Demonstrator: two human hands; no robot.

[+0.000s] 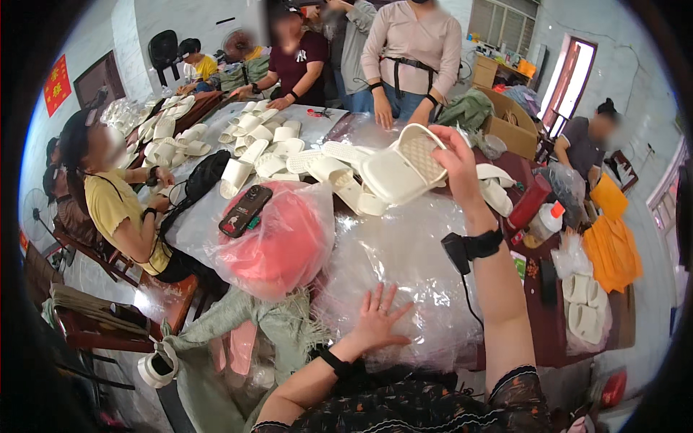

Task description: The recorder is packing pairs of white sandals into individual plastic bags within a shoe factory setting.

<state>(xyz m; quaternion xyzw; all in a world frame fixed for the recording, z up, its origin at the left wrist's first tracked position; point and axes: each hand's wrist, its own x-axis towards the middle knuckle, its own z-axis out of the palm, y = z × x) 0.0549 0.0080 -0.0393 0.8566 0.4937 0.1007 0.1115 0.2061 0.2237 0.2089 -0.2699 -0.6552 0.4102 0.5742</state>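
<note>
My right hand [455, 155] is raised over the table, its fingers closed on the edge of a cream slide sandal [395, 175]. The sandal's quilted footbed and broad strap face me. My left hand [377, 323] lies flat with fingers spread on a stack of clear plastic bags [397, 252]. Just beyond the held sandal, more cream slides [332, 172] lie on the table and are partly hidden by it. To the left of the stack, a phone in a dark case [245, 211] rests on a pink bundle [278, 234] wrapped in clear plastic.
Several people surround the table; one in yellow [119, 209] sits left. Loose slides [260, 133] cover the far left. A red cylinder [529, 200], a bottle with a red cap [545, 222], orange cloth [612, 249] and bagged slides [585, 310] sit right. A cardboard box [509, 130] stands behind.
</note>
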